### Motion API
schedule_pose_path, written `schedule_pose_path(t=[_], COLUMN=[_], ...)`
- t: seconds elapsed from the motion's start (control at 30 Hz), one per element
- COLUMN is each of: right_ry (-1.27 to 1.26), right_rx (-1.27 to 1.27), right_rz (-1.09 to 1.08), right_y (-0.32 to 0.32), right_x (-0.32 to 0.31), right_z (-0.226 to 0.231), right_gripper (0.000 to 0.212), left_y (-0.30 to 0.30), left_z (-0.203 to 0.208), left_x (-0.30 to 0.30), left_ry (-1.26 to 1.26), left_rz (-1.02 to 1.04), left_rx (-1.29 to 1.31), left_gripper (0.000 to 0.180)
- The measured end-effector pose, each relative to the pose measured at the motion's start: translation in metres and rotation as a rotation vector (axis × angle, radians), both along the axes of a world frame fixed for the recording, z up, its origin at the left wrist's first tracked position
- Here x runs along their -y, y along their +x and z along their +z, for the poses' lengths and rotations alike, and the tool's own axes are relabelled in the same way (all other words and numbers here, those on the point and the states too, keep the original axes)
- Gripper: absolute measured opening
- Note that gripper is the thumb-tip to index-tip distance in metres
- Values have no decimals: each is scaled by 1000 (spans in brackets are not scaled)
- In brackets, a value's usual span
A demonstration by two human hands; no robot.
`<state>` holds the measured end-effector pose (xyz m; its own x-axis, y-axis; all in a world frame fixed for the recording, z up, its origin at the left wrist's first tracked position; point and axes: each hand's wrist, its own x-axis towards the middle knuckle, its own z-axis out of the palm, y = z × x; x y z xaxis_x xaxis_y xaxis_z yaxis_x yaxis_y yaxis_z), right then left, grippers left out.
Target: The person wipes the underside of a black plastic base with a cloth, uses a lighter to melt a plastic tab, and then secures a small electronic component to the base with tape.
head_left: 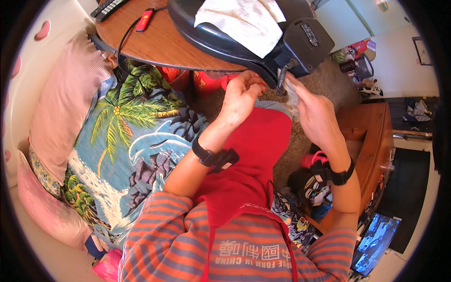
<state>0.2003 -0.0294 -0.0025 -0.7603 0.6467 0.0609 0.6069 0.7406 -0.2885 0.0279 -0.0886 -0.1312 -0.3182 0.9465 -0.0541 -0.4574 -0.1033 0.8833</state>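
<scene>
A black round appliance (188,28) with a boxy black housing (307,40) on its right overhangs the table's near edge. Draped on top is a stained white paper towel (239,23). My left hand (239,98) has its fingers bent and pressed together at the appliance's near rim, where the fingertips are partly hidden. Just below the housing, my right hand (312,110) is closed on a crumpled whitish wipe (292,98), beside a short dark jointed part (282,80). Whether the wipe touches that part is hard to tell.
The brown wooden table (141,47) holds a red lighter-like object (145,20), a black cable and a remote control (109,9). A red apron (244,164) covers my lap. Left lies a palm-patterned cushion (117,122); right stand a wooden cabinet (361,127) and a lit screen (376,244).
</scene>
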Motion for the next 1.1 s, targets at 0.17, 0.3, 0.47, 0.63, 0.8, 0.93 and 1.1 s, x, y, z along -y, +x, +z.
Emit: schedule_pose_path(t=[0.17, 0.3, 0.47, 0.63, 0.8, 0.93, 1.1], right_ry=[-6, -17, -171, -272, -265, -355, -157], right_rx=[93, 132, 67, 44, 85, 87, -37], right_rz=[17, 33, -15, 29, 57, 91, 219], right_y=[-29, -11, -37, -37, -38, -41, -17], right_x=[-9, -14, -6, -19, -28, -31, -28], right_z=[-5, -6, 6, -1, -3, 3, -20], right_gripper=[56, 59, 56, 57, 56, 54, 50], left_y=[-8, -2, -8, -8, -11, -15, -17], left_z=[-8, -8, -6, -3, -5, -9, -29], left_x=[-1, -2, 1, 3, 2, 10, 22], left_ry=[17, 32, 47, 4, 19, 57, -5], left_rz=[-2, 9, -38, -48, -58, -75, -120], left_rx=[-35, -3, -41, -68, -75, -59, -86], left_gripper=[28, 30, 32, 33, 35, 42, 52])
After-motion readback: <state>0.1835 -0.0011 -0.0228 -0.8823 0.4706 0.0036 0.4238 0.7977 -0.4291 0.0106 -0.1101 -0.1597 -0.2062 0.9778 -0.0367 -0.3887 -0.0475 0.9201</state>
